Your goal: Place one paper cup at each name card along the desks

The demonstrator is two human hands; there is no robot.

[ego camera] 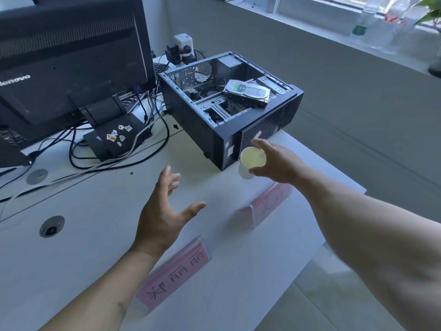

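A white paper cup [250, 162] stands upright just beyond the far pink name card [270, 203], close to the front corner of the computer case. My right hand [278, 162] wraps around the cup's right side, thumb and fingers on its rim and wall. A second pink name card [175, 274] with black characters lies nearer to me on the white desk [90, 235]; no cup stands by it. My left hand [162, 211] hovers above the desk between the two cards, fingers spread, holding nothing.
An open black computer case [226, 111] with a hard drive [247, 91] on top sits behind the cup. A black monitor [71, 58], its stand and tangled cables fill the left. Two round cable holes [51, 226] mark the desk. The desk edge runs at the right.
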